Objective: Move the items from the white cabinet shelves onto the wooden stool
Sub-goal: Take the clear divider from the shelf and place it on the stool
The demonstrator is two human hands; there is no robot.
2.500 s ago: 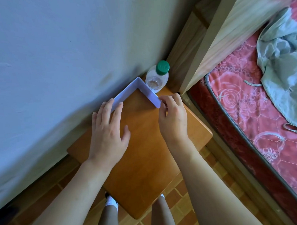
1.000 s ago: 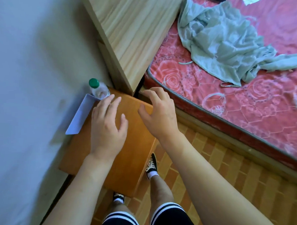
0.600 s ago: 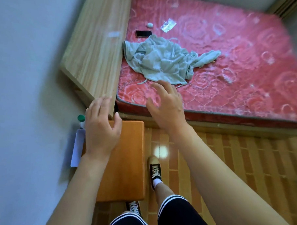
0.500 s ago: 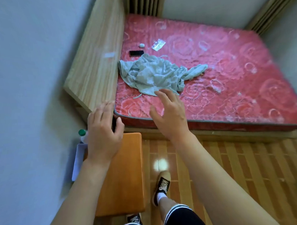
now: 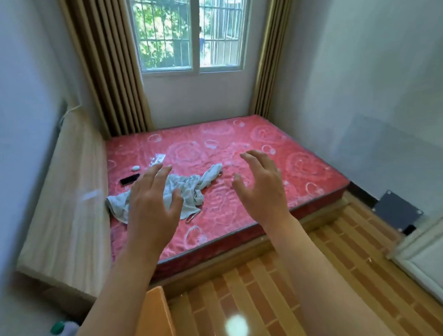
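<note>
Left hand and right hand, fingers spread and empty, raised before red mattress; wooden stool at 6 o'clock.

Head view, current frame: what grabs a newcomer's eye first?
Two bare hands, left hand and right hand, raised open and empty mid-frame. Behind them a red patterned mattress fills the middle, with a crumpled pale green cloth and a dark phone on it. Beyond it, a bright barred window between tan curtains.
</note>
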